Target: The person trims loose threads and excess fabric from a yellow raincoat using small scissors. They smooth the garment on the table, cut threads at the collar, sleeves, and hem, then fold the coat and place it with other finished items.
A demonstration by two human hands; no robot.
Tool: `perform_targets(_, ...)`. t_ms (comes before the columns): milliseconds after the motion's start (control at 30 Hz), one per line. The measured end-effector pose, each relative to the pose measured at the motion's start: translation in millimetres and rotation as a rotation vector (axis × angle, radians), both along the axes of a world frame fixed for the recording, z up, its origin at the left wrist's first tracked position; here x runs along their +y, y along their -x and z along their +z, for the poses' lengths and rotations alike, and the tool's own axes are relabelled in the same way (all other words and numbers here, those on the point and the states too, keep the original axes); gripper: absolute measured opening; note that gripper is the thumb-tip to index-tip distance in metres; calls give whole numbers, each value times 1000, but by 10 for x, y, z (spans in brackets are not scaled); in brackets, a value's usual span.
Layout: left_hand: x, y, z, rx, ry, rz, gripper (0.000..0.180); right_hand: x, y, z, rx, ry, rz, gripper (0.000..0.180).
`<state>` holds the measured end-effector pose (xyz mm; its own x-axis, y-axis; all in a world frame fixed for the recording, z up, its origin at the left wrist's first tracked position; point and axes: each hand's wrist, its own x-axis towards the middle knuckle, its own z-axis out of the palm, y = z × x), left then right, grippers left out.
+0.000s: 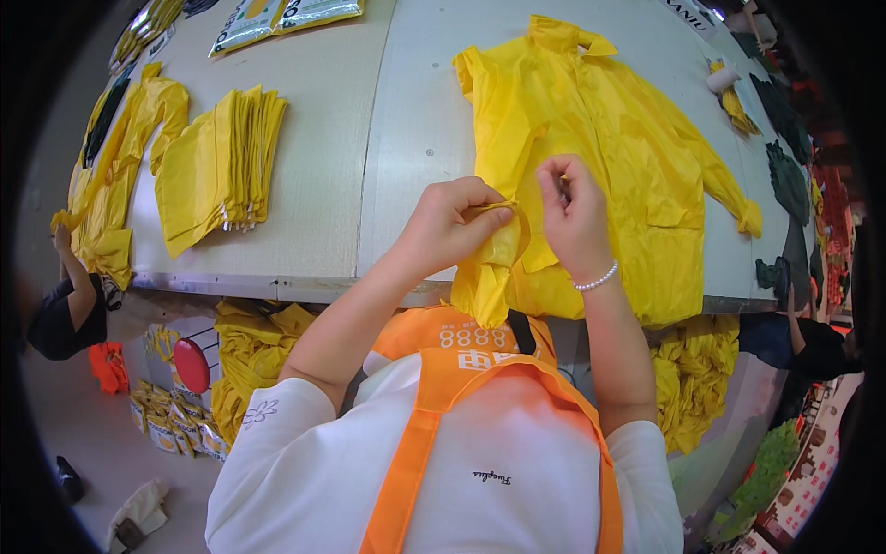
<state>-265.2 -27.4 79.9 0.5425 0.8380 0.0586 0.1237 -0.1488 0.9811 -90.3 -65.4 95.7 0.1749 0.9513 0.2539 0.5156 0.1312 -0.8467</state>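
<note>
A yellow raincoat (637, 175) lies spread on the pale worktable, its collar pointing away from me and one sleeve stretched out to the right. My left hand (459, 222) pinches a fold of the raincoat near its left sleeve, thumb on top. Just to the right, my right hand (574, 217) is raised over the coat's front with its fingers curled in. Whether anything sits between those fingers is hidden. A bracelet of pale beads (597, 279) circles my right wrist. The coat's lower left part hangs over the table's near edge against my orange apron (406, 462).
A stack of folded yellow garments (221, 166) lies on the worktable (323, 175) to the left. Packaged bags (286, 17) rest at the far edge. Yellow heaps (254, 369) sit below the table. People work at both sides; dark gloves (787, 185) lie at the right.
</note>
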Motion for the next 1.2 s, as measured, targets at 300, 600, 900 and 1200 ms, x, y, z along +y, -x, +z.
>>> perform_targets(300,61,65,45,-49,177,7,13,-335,-29,164,-23,202,150,19)
perform_targets(600,42,13,37,78,45,-63,11,-289,27,186,-178,66,151,17)
perform_targets(900,60,38,36,124,102,-111,13,-275,29,208,-323,-1,170,17)
perform_targets(1200,88,75,32,18,213,-133,13,-292,3,84,137,143,126,13)
